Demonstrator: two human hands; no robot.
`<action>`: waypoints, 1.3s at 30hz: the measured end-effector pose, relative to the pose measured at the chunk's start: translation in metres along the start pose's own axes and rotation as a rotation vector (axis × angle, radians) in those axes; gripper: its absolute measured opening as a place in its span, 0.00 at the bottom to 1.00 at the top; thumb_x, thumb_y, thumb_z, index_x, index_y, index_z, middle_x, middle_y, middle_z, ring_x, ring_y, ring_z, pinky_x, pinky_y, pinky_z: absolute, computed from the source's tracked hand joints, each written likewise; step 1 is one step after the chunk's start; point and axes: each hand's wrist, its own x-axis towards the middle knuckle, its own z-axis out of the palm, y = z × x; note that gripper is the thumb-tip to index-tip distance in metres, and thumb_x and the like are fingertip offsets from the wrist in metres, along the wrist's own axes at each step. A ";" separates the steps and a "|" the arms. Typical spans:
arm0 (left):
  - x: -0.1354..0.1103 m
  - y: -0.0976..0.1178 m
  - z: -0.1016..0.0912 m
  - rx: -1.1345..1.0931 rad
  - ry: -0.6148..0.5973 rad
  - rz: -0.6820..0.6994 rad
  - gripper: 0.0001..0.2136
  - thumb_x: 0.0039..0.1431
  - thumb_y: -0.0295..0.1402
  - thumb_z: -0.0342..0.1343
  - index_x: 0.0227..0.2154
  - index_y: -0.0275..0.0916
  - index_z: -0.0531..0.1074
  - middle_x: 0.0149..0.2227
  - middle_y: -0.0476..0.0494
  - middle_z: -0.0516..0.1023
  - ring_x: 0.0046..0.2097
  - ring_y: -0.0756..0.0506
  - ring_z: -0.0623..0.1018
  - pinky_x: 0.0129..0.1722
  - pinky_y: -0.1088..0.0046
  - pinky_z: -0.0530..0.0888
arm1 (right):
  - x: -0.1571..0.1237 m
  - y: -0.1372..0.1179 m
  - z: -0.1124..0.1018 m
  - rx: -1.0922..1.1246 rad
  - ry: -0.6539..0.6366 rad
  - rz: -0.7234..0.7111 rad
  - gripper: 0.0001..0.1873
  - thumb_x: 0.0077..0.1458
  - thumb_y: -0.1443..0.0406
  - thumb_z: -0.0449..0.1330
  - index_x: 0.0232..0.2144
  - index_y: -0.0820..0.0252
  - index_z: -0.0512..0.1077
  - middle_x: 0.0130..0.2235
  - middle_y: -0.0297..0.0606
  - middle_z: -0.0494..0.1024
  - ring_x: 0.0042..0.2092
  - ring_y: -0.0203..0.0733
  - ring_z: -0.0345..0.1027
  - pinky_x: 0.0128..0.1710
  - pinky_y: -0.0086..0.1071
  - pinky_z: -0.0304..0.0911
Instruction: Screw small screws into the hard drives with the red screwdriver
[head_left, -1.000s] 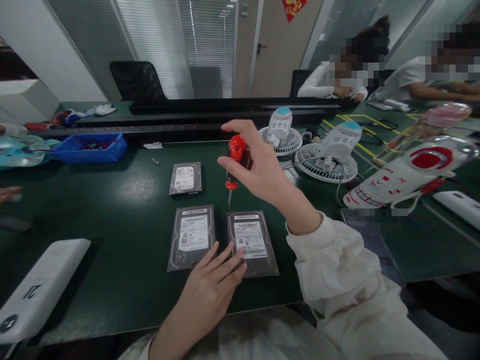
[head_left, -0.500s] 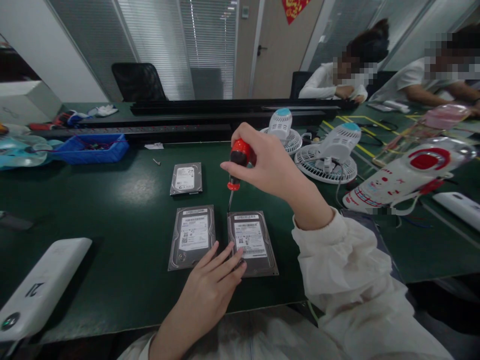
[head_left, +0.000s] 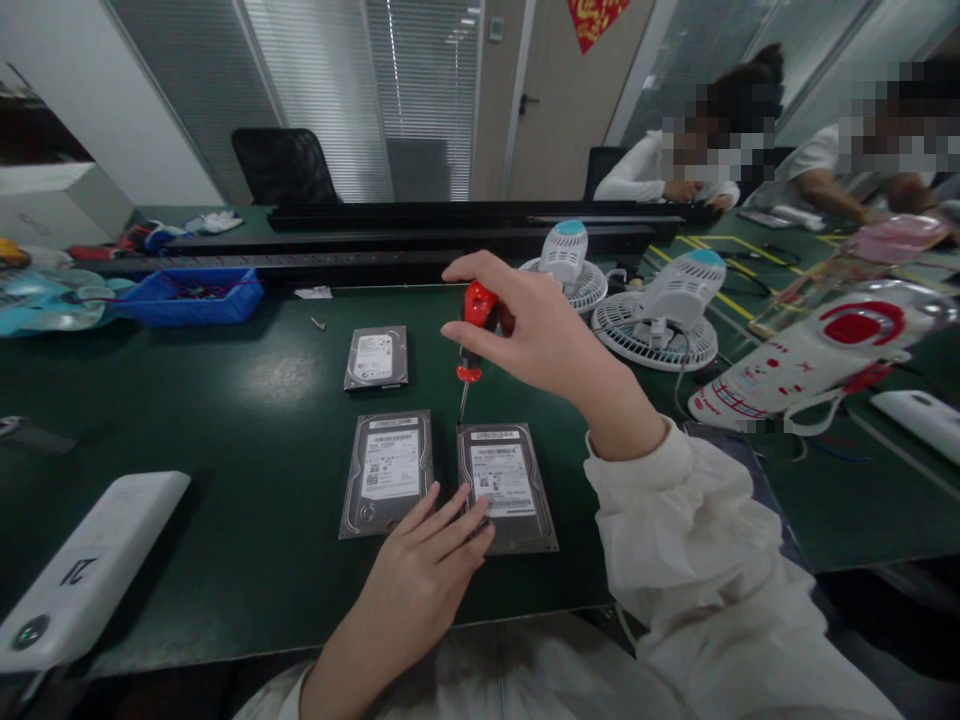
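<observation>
My right hand [head_left: 517, 315] grips a red and black screwdriver [head_left: 471, 345] by its handle, thumb on the left and index finger raised off it. The shaft points down, its tip at the upper left corner of the right hard drive [head_left: 504, 475]. My left hand [head_left: 435, 560] lies flat, fingers spread, with fingertips on that drive's lower left part. Just left of it lies a second hard drive [head_left: 390, 465], its lower right corner partly behind my fingers. Farther back is a smaller-looking hard drive [head_left: 376, 357]. All three lie label up on the green table [head_left: 247, 500].
Left are a white power bank [head_left: 97, 570], a blue tray [head_left: 191, 297] of small parts and a small screw [head_left: 318, 324]. Two white fans [head_left: 652, 325] and a white bottle [head_left: 795, 365] stand right. Black bars [head_left: 420, 240] cross the back. Two people sit at the far right.
My right index finger has lifted and straightened away from the screwdriver handle. The camera view has shifted slightly; the drives and my left hand stay in place.
</observation>
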 end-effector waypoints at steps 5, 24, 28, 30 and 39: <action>0.000 0.000 0.000 -0.006 0.010 -0.009 0.15 0.74 0.22 0.51 0.55 0.36 0.80 0.62 0.39 0.82 0.66 0.35 0.79 0.66 0.42 0.77 | -0.002 0.001 -0.002 0.025 -0.030 -0.029 0.22 0.70 0.62 0.52 0.62 0.61 0.68 0.55 0.47 0.80 0.48 0.49 0.75 0.51 0.45 0.68; -0.001 0.001 0.000 0.009 0.018 -0.001 0.15 0.74 0.23 0.50 0.55 0.35 0.80 0.62 0.37 0.83 0.66 0.34 0.80 0.64 0.42 0.78 | -0.004 0.002 0.001 0.042 0.044 -0.008 0.21 0.65 0.62 0.57 0.59 0.60 0.68 0.49 0.43 0.80 0.41 0.46 0.74 0.45 0.43 0.69; 0.000 0.001 -0.001 0.002 0.011 -0.007 0.15 0.74 0.23 0.50 0.55 0.35 0.80 0.62 0.36 0.83 0.66 0.34 0.80 0.65 0.42 0.78 | -0.003 0.002 0.003 0.005 0.049 0.050 0.16 0.66 0.53 0.64 0.47 0.55 0.67 0.37 0.34 0.75 0.34 0.41 0.67 0.36 0.38 0.66; 0.000 0.001 -0.001 0.004 0.006 -0.006 0.15 0.74 0.22 0.50 0.54 0.35 0.80 0.62 0.36 0.82 0.65 0.34 0.80 0.64 0.41 0.78 | -0.003 0.003 0.004 -0.006 0.053 0.052 0.17 0.66 0.52 0.64 0.46 0.54 0.66 0.36 0.33 0.74 0.33 0.40 0.66 0.35 0.38 0.65; 0.000 0.001 -0.001 0.015 0.002 -0.005 0.16 0.74 0.22 0.50 0.55 0.35 0.80 0.62 0.37 0.82 0.65 0.35 0.80 0.65 0.42 0.78 | -0.001 -0.001 0.003 -0.046 0.012 0.017 0.24 0.68 0.52 0.62 0.60 0.55 0.67 0.48 0.40 0.79 0.41 0.45 0.73 0.42 0.39 0.68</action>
